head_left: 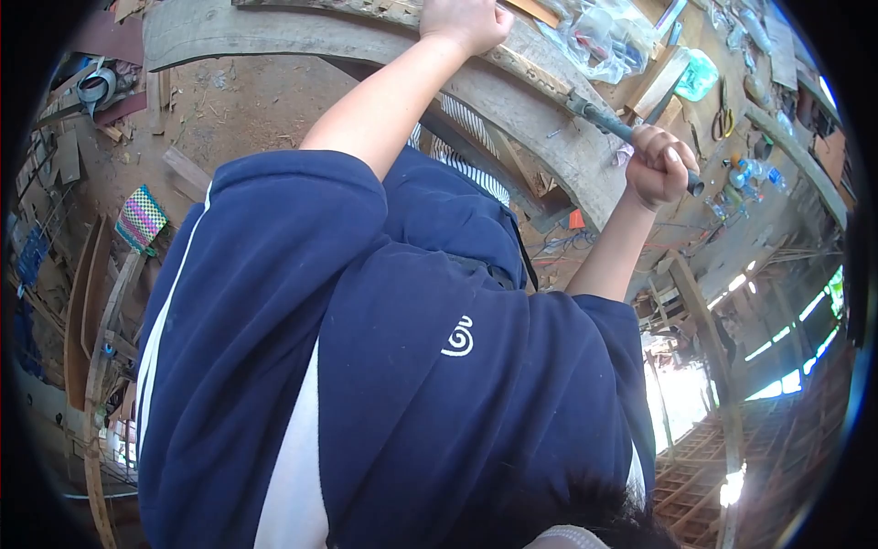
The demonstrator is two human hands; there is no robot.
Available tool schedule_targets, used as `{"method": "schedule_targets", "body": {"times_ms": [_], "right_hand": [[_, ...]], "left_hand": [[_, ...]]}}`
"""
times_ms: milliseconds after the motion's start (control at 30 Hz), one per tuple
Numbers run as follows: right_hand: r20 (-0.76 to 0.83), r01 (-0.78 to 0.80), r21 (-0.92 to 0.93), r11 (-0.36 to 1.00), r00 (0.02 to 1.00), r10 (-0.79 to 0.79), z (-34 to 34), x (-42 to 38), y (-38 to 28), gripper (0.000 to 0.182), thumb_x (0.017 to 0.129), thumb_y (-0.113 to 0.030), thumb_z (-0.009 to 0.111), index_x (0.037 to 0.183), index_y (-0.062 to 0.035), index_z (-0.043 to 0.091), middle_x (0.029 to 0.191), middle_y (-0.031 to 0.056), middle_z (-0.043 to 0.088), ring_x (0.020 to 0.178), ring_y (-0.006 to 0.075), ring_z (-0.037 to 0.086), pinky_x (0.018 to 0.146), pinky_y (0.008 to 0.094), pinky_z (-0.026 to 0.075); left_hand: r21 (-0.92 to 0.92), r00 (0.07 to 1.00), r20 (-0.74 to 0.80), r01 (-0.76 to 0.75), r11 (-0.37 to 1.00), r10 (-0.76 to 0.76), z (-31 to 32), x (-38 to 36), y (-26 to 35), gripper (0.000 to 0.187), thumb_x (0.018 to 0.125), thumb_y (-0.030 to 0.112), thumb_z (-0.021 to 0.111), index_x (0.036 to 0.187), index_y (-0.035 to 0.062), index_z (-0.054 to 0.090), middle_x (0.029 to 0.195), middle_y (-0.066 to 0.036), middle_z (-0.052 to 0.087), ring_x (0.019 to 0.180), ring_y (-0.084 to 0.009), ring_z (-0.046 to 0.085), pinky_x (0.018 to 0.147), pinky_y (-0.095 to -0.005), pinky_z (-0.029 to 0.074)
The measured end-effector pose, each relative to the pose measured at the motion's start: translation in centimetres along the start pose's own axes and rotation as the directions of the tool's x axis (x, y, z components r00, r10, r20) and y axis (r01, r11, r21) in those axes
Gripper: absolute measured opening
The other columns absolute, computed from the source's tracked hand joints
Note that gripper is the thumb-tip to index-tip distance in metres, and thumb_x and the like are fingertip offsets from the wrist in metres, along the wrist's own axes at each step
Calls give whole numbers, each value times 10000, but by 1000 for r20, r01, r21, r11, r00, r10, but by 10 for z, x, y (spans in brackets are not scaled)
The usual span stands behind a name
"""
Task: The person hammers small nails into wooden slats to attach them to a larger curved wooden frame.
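My right hand (660, 166) is wrapped round a grey-green metal bar or pipe (605, 119), whose dark round end sticks out beyond the fist. The bar's other end meets a worn wooden strip (526, 69) that lies along a large curved plank (302, 35). At the top edge my left hand (465, 23) is closed in a fist at this strip. What its fingers hold, if anything, is hidden.
Clear plastic bags (608, 41), a green plastic bag (698, 75), scissors (723, 119) and bottles (757, 172) lie at upper right. A tape roll (96, 87) and a woven piece (141, 220) are at left. Curved timbers (87, 302) stand at left.
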State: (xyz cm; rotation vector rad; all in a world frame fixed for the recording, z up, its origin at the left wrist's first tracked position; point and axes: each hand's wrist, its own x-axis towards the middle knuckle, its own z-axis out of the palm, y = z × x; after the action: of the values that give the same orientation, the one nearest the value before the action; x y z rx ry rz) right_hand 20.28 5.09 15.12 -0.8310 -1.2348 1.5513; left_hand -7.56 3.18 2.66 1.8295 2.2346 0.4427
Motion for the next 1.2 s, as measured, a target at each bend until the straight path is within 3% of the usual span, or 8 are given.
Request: {"method": "schedule_targets", "body": {"times_ms": [567,633,667,800,967,1033,1167,1200], "right_hand": [[-40,-34,-17,999,999,34,-4,-5,-4,256,737,-129,466,538,-84,310,486,45,331,458,170,302,502,356,302],[-105,-67,-7,998,992,66,-12,-1,-5,274,729,-202,466,529,-118,298,481,3,313,456,159,284,519,339,283],[-294,-46,97,994,953,73,-22,-2,-10,288,696,-194,477,516,-140,258,461,-15,265,436,148,233,503,334,256],[-487,198,474,858,870,68,-105,-47,6,298,676,-209,485,513,-148,243,460,-25,259,431,149,213,494,328,243],[-378,-109,5,994,920,103,-53,-50,-25,320,730,-212,484,526,-143,247,456,4,284,430,145,266,484,332,256],[-378,-99,-23,995,922,83,-16,-36,-29,327,764,-178,468,532,-131,242,464,6,290,432,142,287,468,330,272],[-388,-138,-375,917,922,-20,63,-14,-24,209,763,-34,512,559,2,485,534,36,492,502,113,445,484,261,342],[-240,-105,-387,916,971,9,63,-10,-18,146,745,-8,551,610,46,559,577,52,550,539,106,490,502,244,345]], "left_hand": [[21,1000,-14,7,1000,-7,-1,-4,-3,395,809,385,571,969,53,712,1083,-133,690,1161,-292,558,1091,-499,317],[-19,996,88,31,999,-30,-7,-2,-1,412,815,396,568,987,51,712,1091,-134,688,1172,-292,552,1096,-498,312],[-22,996,88,32,999,-30,-6,-2,1,412,815,396,568,987,51,712,1091,-134,688,1172,-292,552,1096,-498,312],[-2,999,24,37,999,-37,-4,4,-7,404,819,394,567,977,52,713,1088,-135,687,1168,-290,553,1097,-496,310],[21,999,50,17,1000,-18,-4,-3,0,367,831,373,561,961,64,713,1101,-127,689,1176,-291,546,1100,-507,302],[45,999,53,5,999,-8,0,-2,-1,364,836,372,555,954,65,712,1095,-127,691,1174,-294,544,1103,-508,297],[49,1000,27,12,999,-13,-1,-3,0,361,839,363,548,953,62,712,1082,-132,694,1169,-297,546,1102,-503,296],[47,1000,21,14,999,-15,-2,-3,2,360,840,359,546,954,60,712,1080,-133,694,1169,-300,547,1101,-501,298]]}}
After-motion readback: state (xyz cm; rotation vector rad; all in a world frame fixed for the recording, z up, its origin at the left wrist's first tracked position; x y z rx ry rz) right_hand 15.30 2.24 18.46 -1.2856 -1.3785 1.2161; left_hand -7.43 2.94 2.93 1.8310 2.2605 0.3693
